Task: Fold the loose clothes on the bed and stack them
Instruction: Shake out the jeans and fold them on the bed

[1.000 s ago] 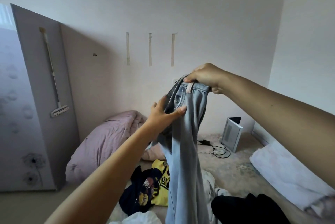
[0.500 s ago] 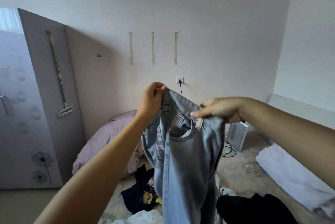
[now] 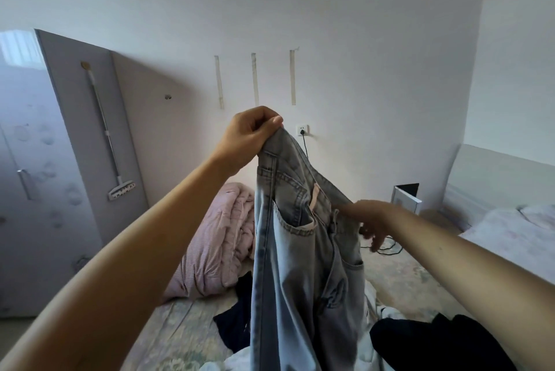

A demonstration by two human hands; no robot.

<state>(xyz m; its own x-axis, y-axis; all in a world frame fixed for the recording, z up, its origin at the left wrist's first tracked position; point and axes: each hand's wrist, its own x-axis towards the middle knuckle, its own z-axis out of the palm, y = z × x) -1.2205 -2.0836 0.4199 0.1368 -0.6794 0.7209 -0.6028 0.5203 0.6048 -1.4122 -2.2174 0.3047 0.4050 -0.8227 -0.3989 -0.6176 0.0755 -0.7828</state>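
High at twelve o'clock, the left hand (image 3: 250,136) grips the waistband of the light jeans (image 3: 303,250), which hang above the bed (image 3: 414,283). At three o'clock the right hand (image 3: 371,217) touches them, fingers loose.

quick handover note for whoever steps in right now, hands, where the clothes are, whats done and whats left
Left hand grips the waistband of the light blue jeans, holding them up so they hang over the bed.
Right hand is at the lower side of the waistband, fingers loose; no clear grip.
Unfolded on the bed: a dark navy garment, a black garment, white cloth.
Done: no folded stack in view.
Left: fold the jeans, then the rest, and stack.
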